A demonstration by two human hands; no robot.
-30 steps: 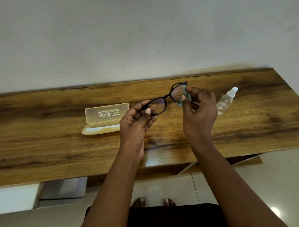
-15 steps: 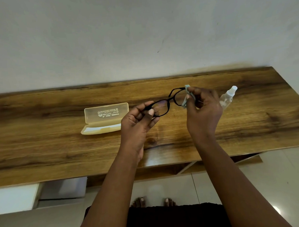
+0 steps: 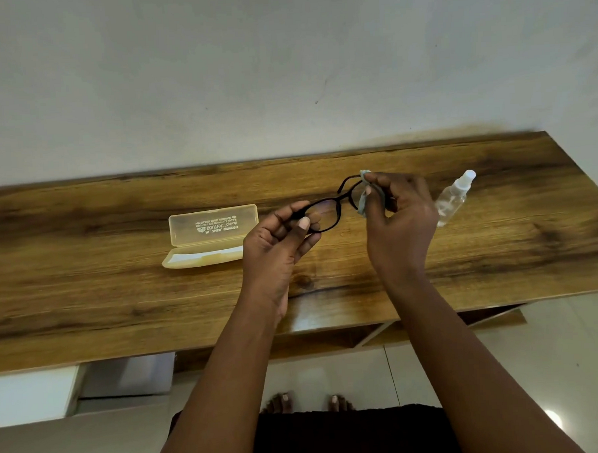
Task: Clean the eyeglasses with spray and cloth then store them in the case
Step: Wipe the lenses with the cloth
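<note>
**A:** Eyeglasses [image 3: 328, 213]: black frame, held up in the air over the middle of the wooden table [image 3: 88, 297], not touching it; the left hand [image 3: 274, 241] has its thumb and fingers curled round the left end of the frame, pinching it by the rim of that lens; the right hand [image 3: 396, 218] is at the other end, fingers pinched on a pale blue-grey cloth [image 3: 364, 203] that's pressed onto the right lens, so that lens is mostly covered.

**B:** ok, and the temples, folded or out?

**A:** can't really tell tbh; there's one thin black bit sticking up behind the cloth near the far edge side, the rest is hidden by the hands.

**B:** where's the other stuff sitting?

**A:** case [image 3: 210, 235] is a translucent yellowish plastic one, lying open left of the left hand, roughly mid-depth between the table's far and near edges; lid tipped back with some printed text on it, tray part facing the near edge with something white inside; spray bottle [image 3: 454, 197] is clear with a white cap, lying on its side just right of the right hand, cap pointing toward the table's far right corner; both well apart from each other, glasses in between.

**B:** anything else in shot?

**A:** plain white wall [image 3: 284, 73] behind the far edge; tiled floor [image 3: 570, 351] below the near edge, and the person's toes [image 3: 281, 401] poking out down there.
</note>
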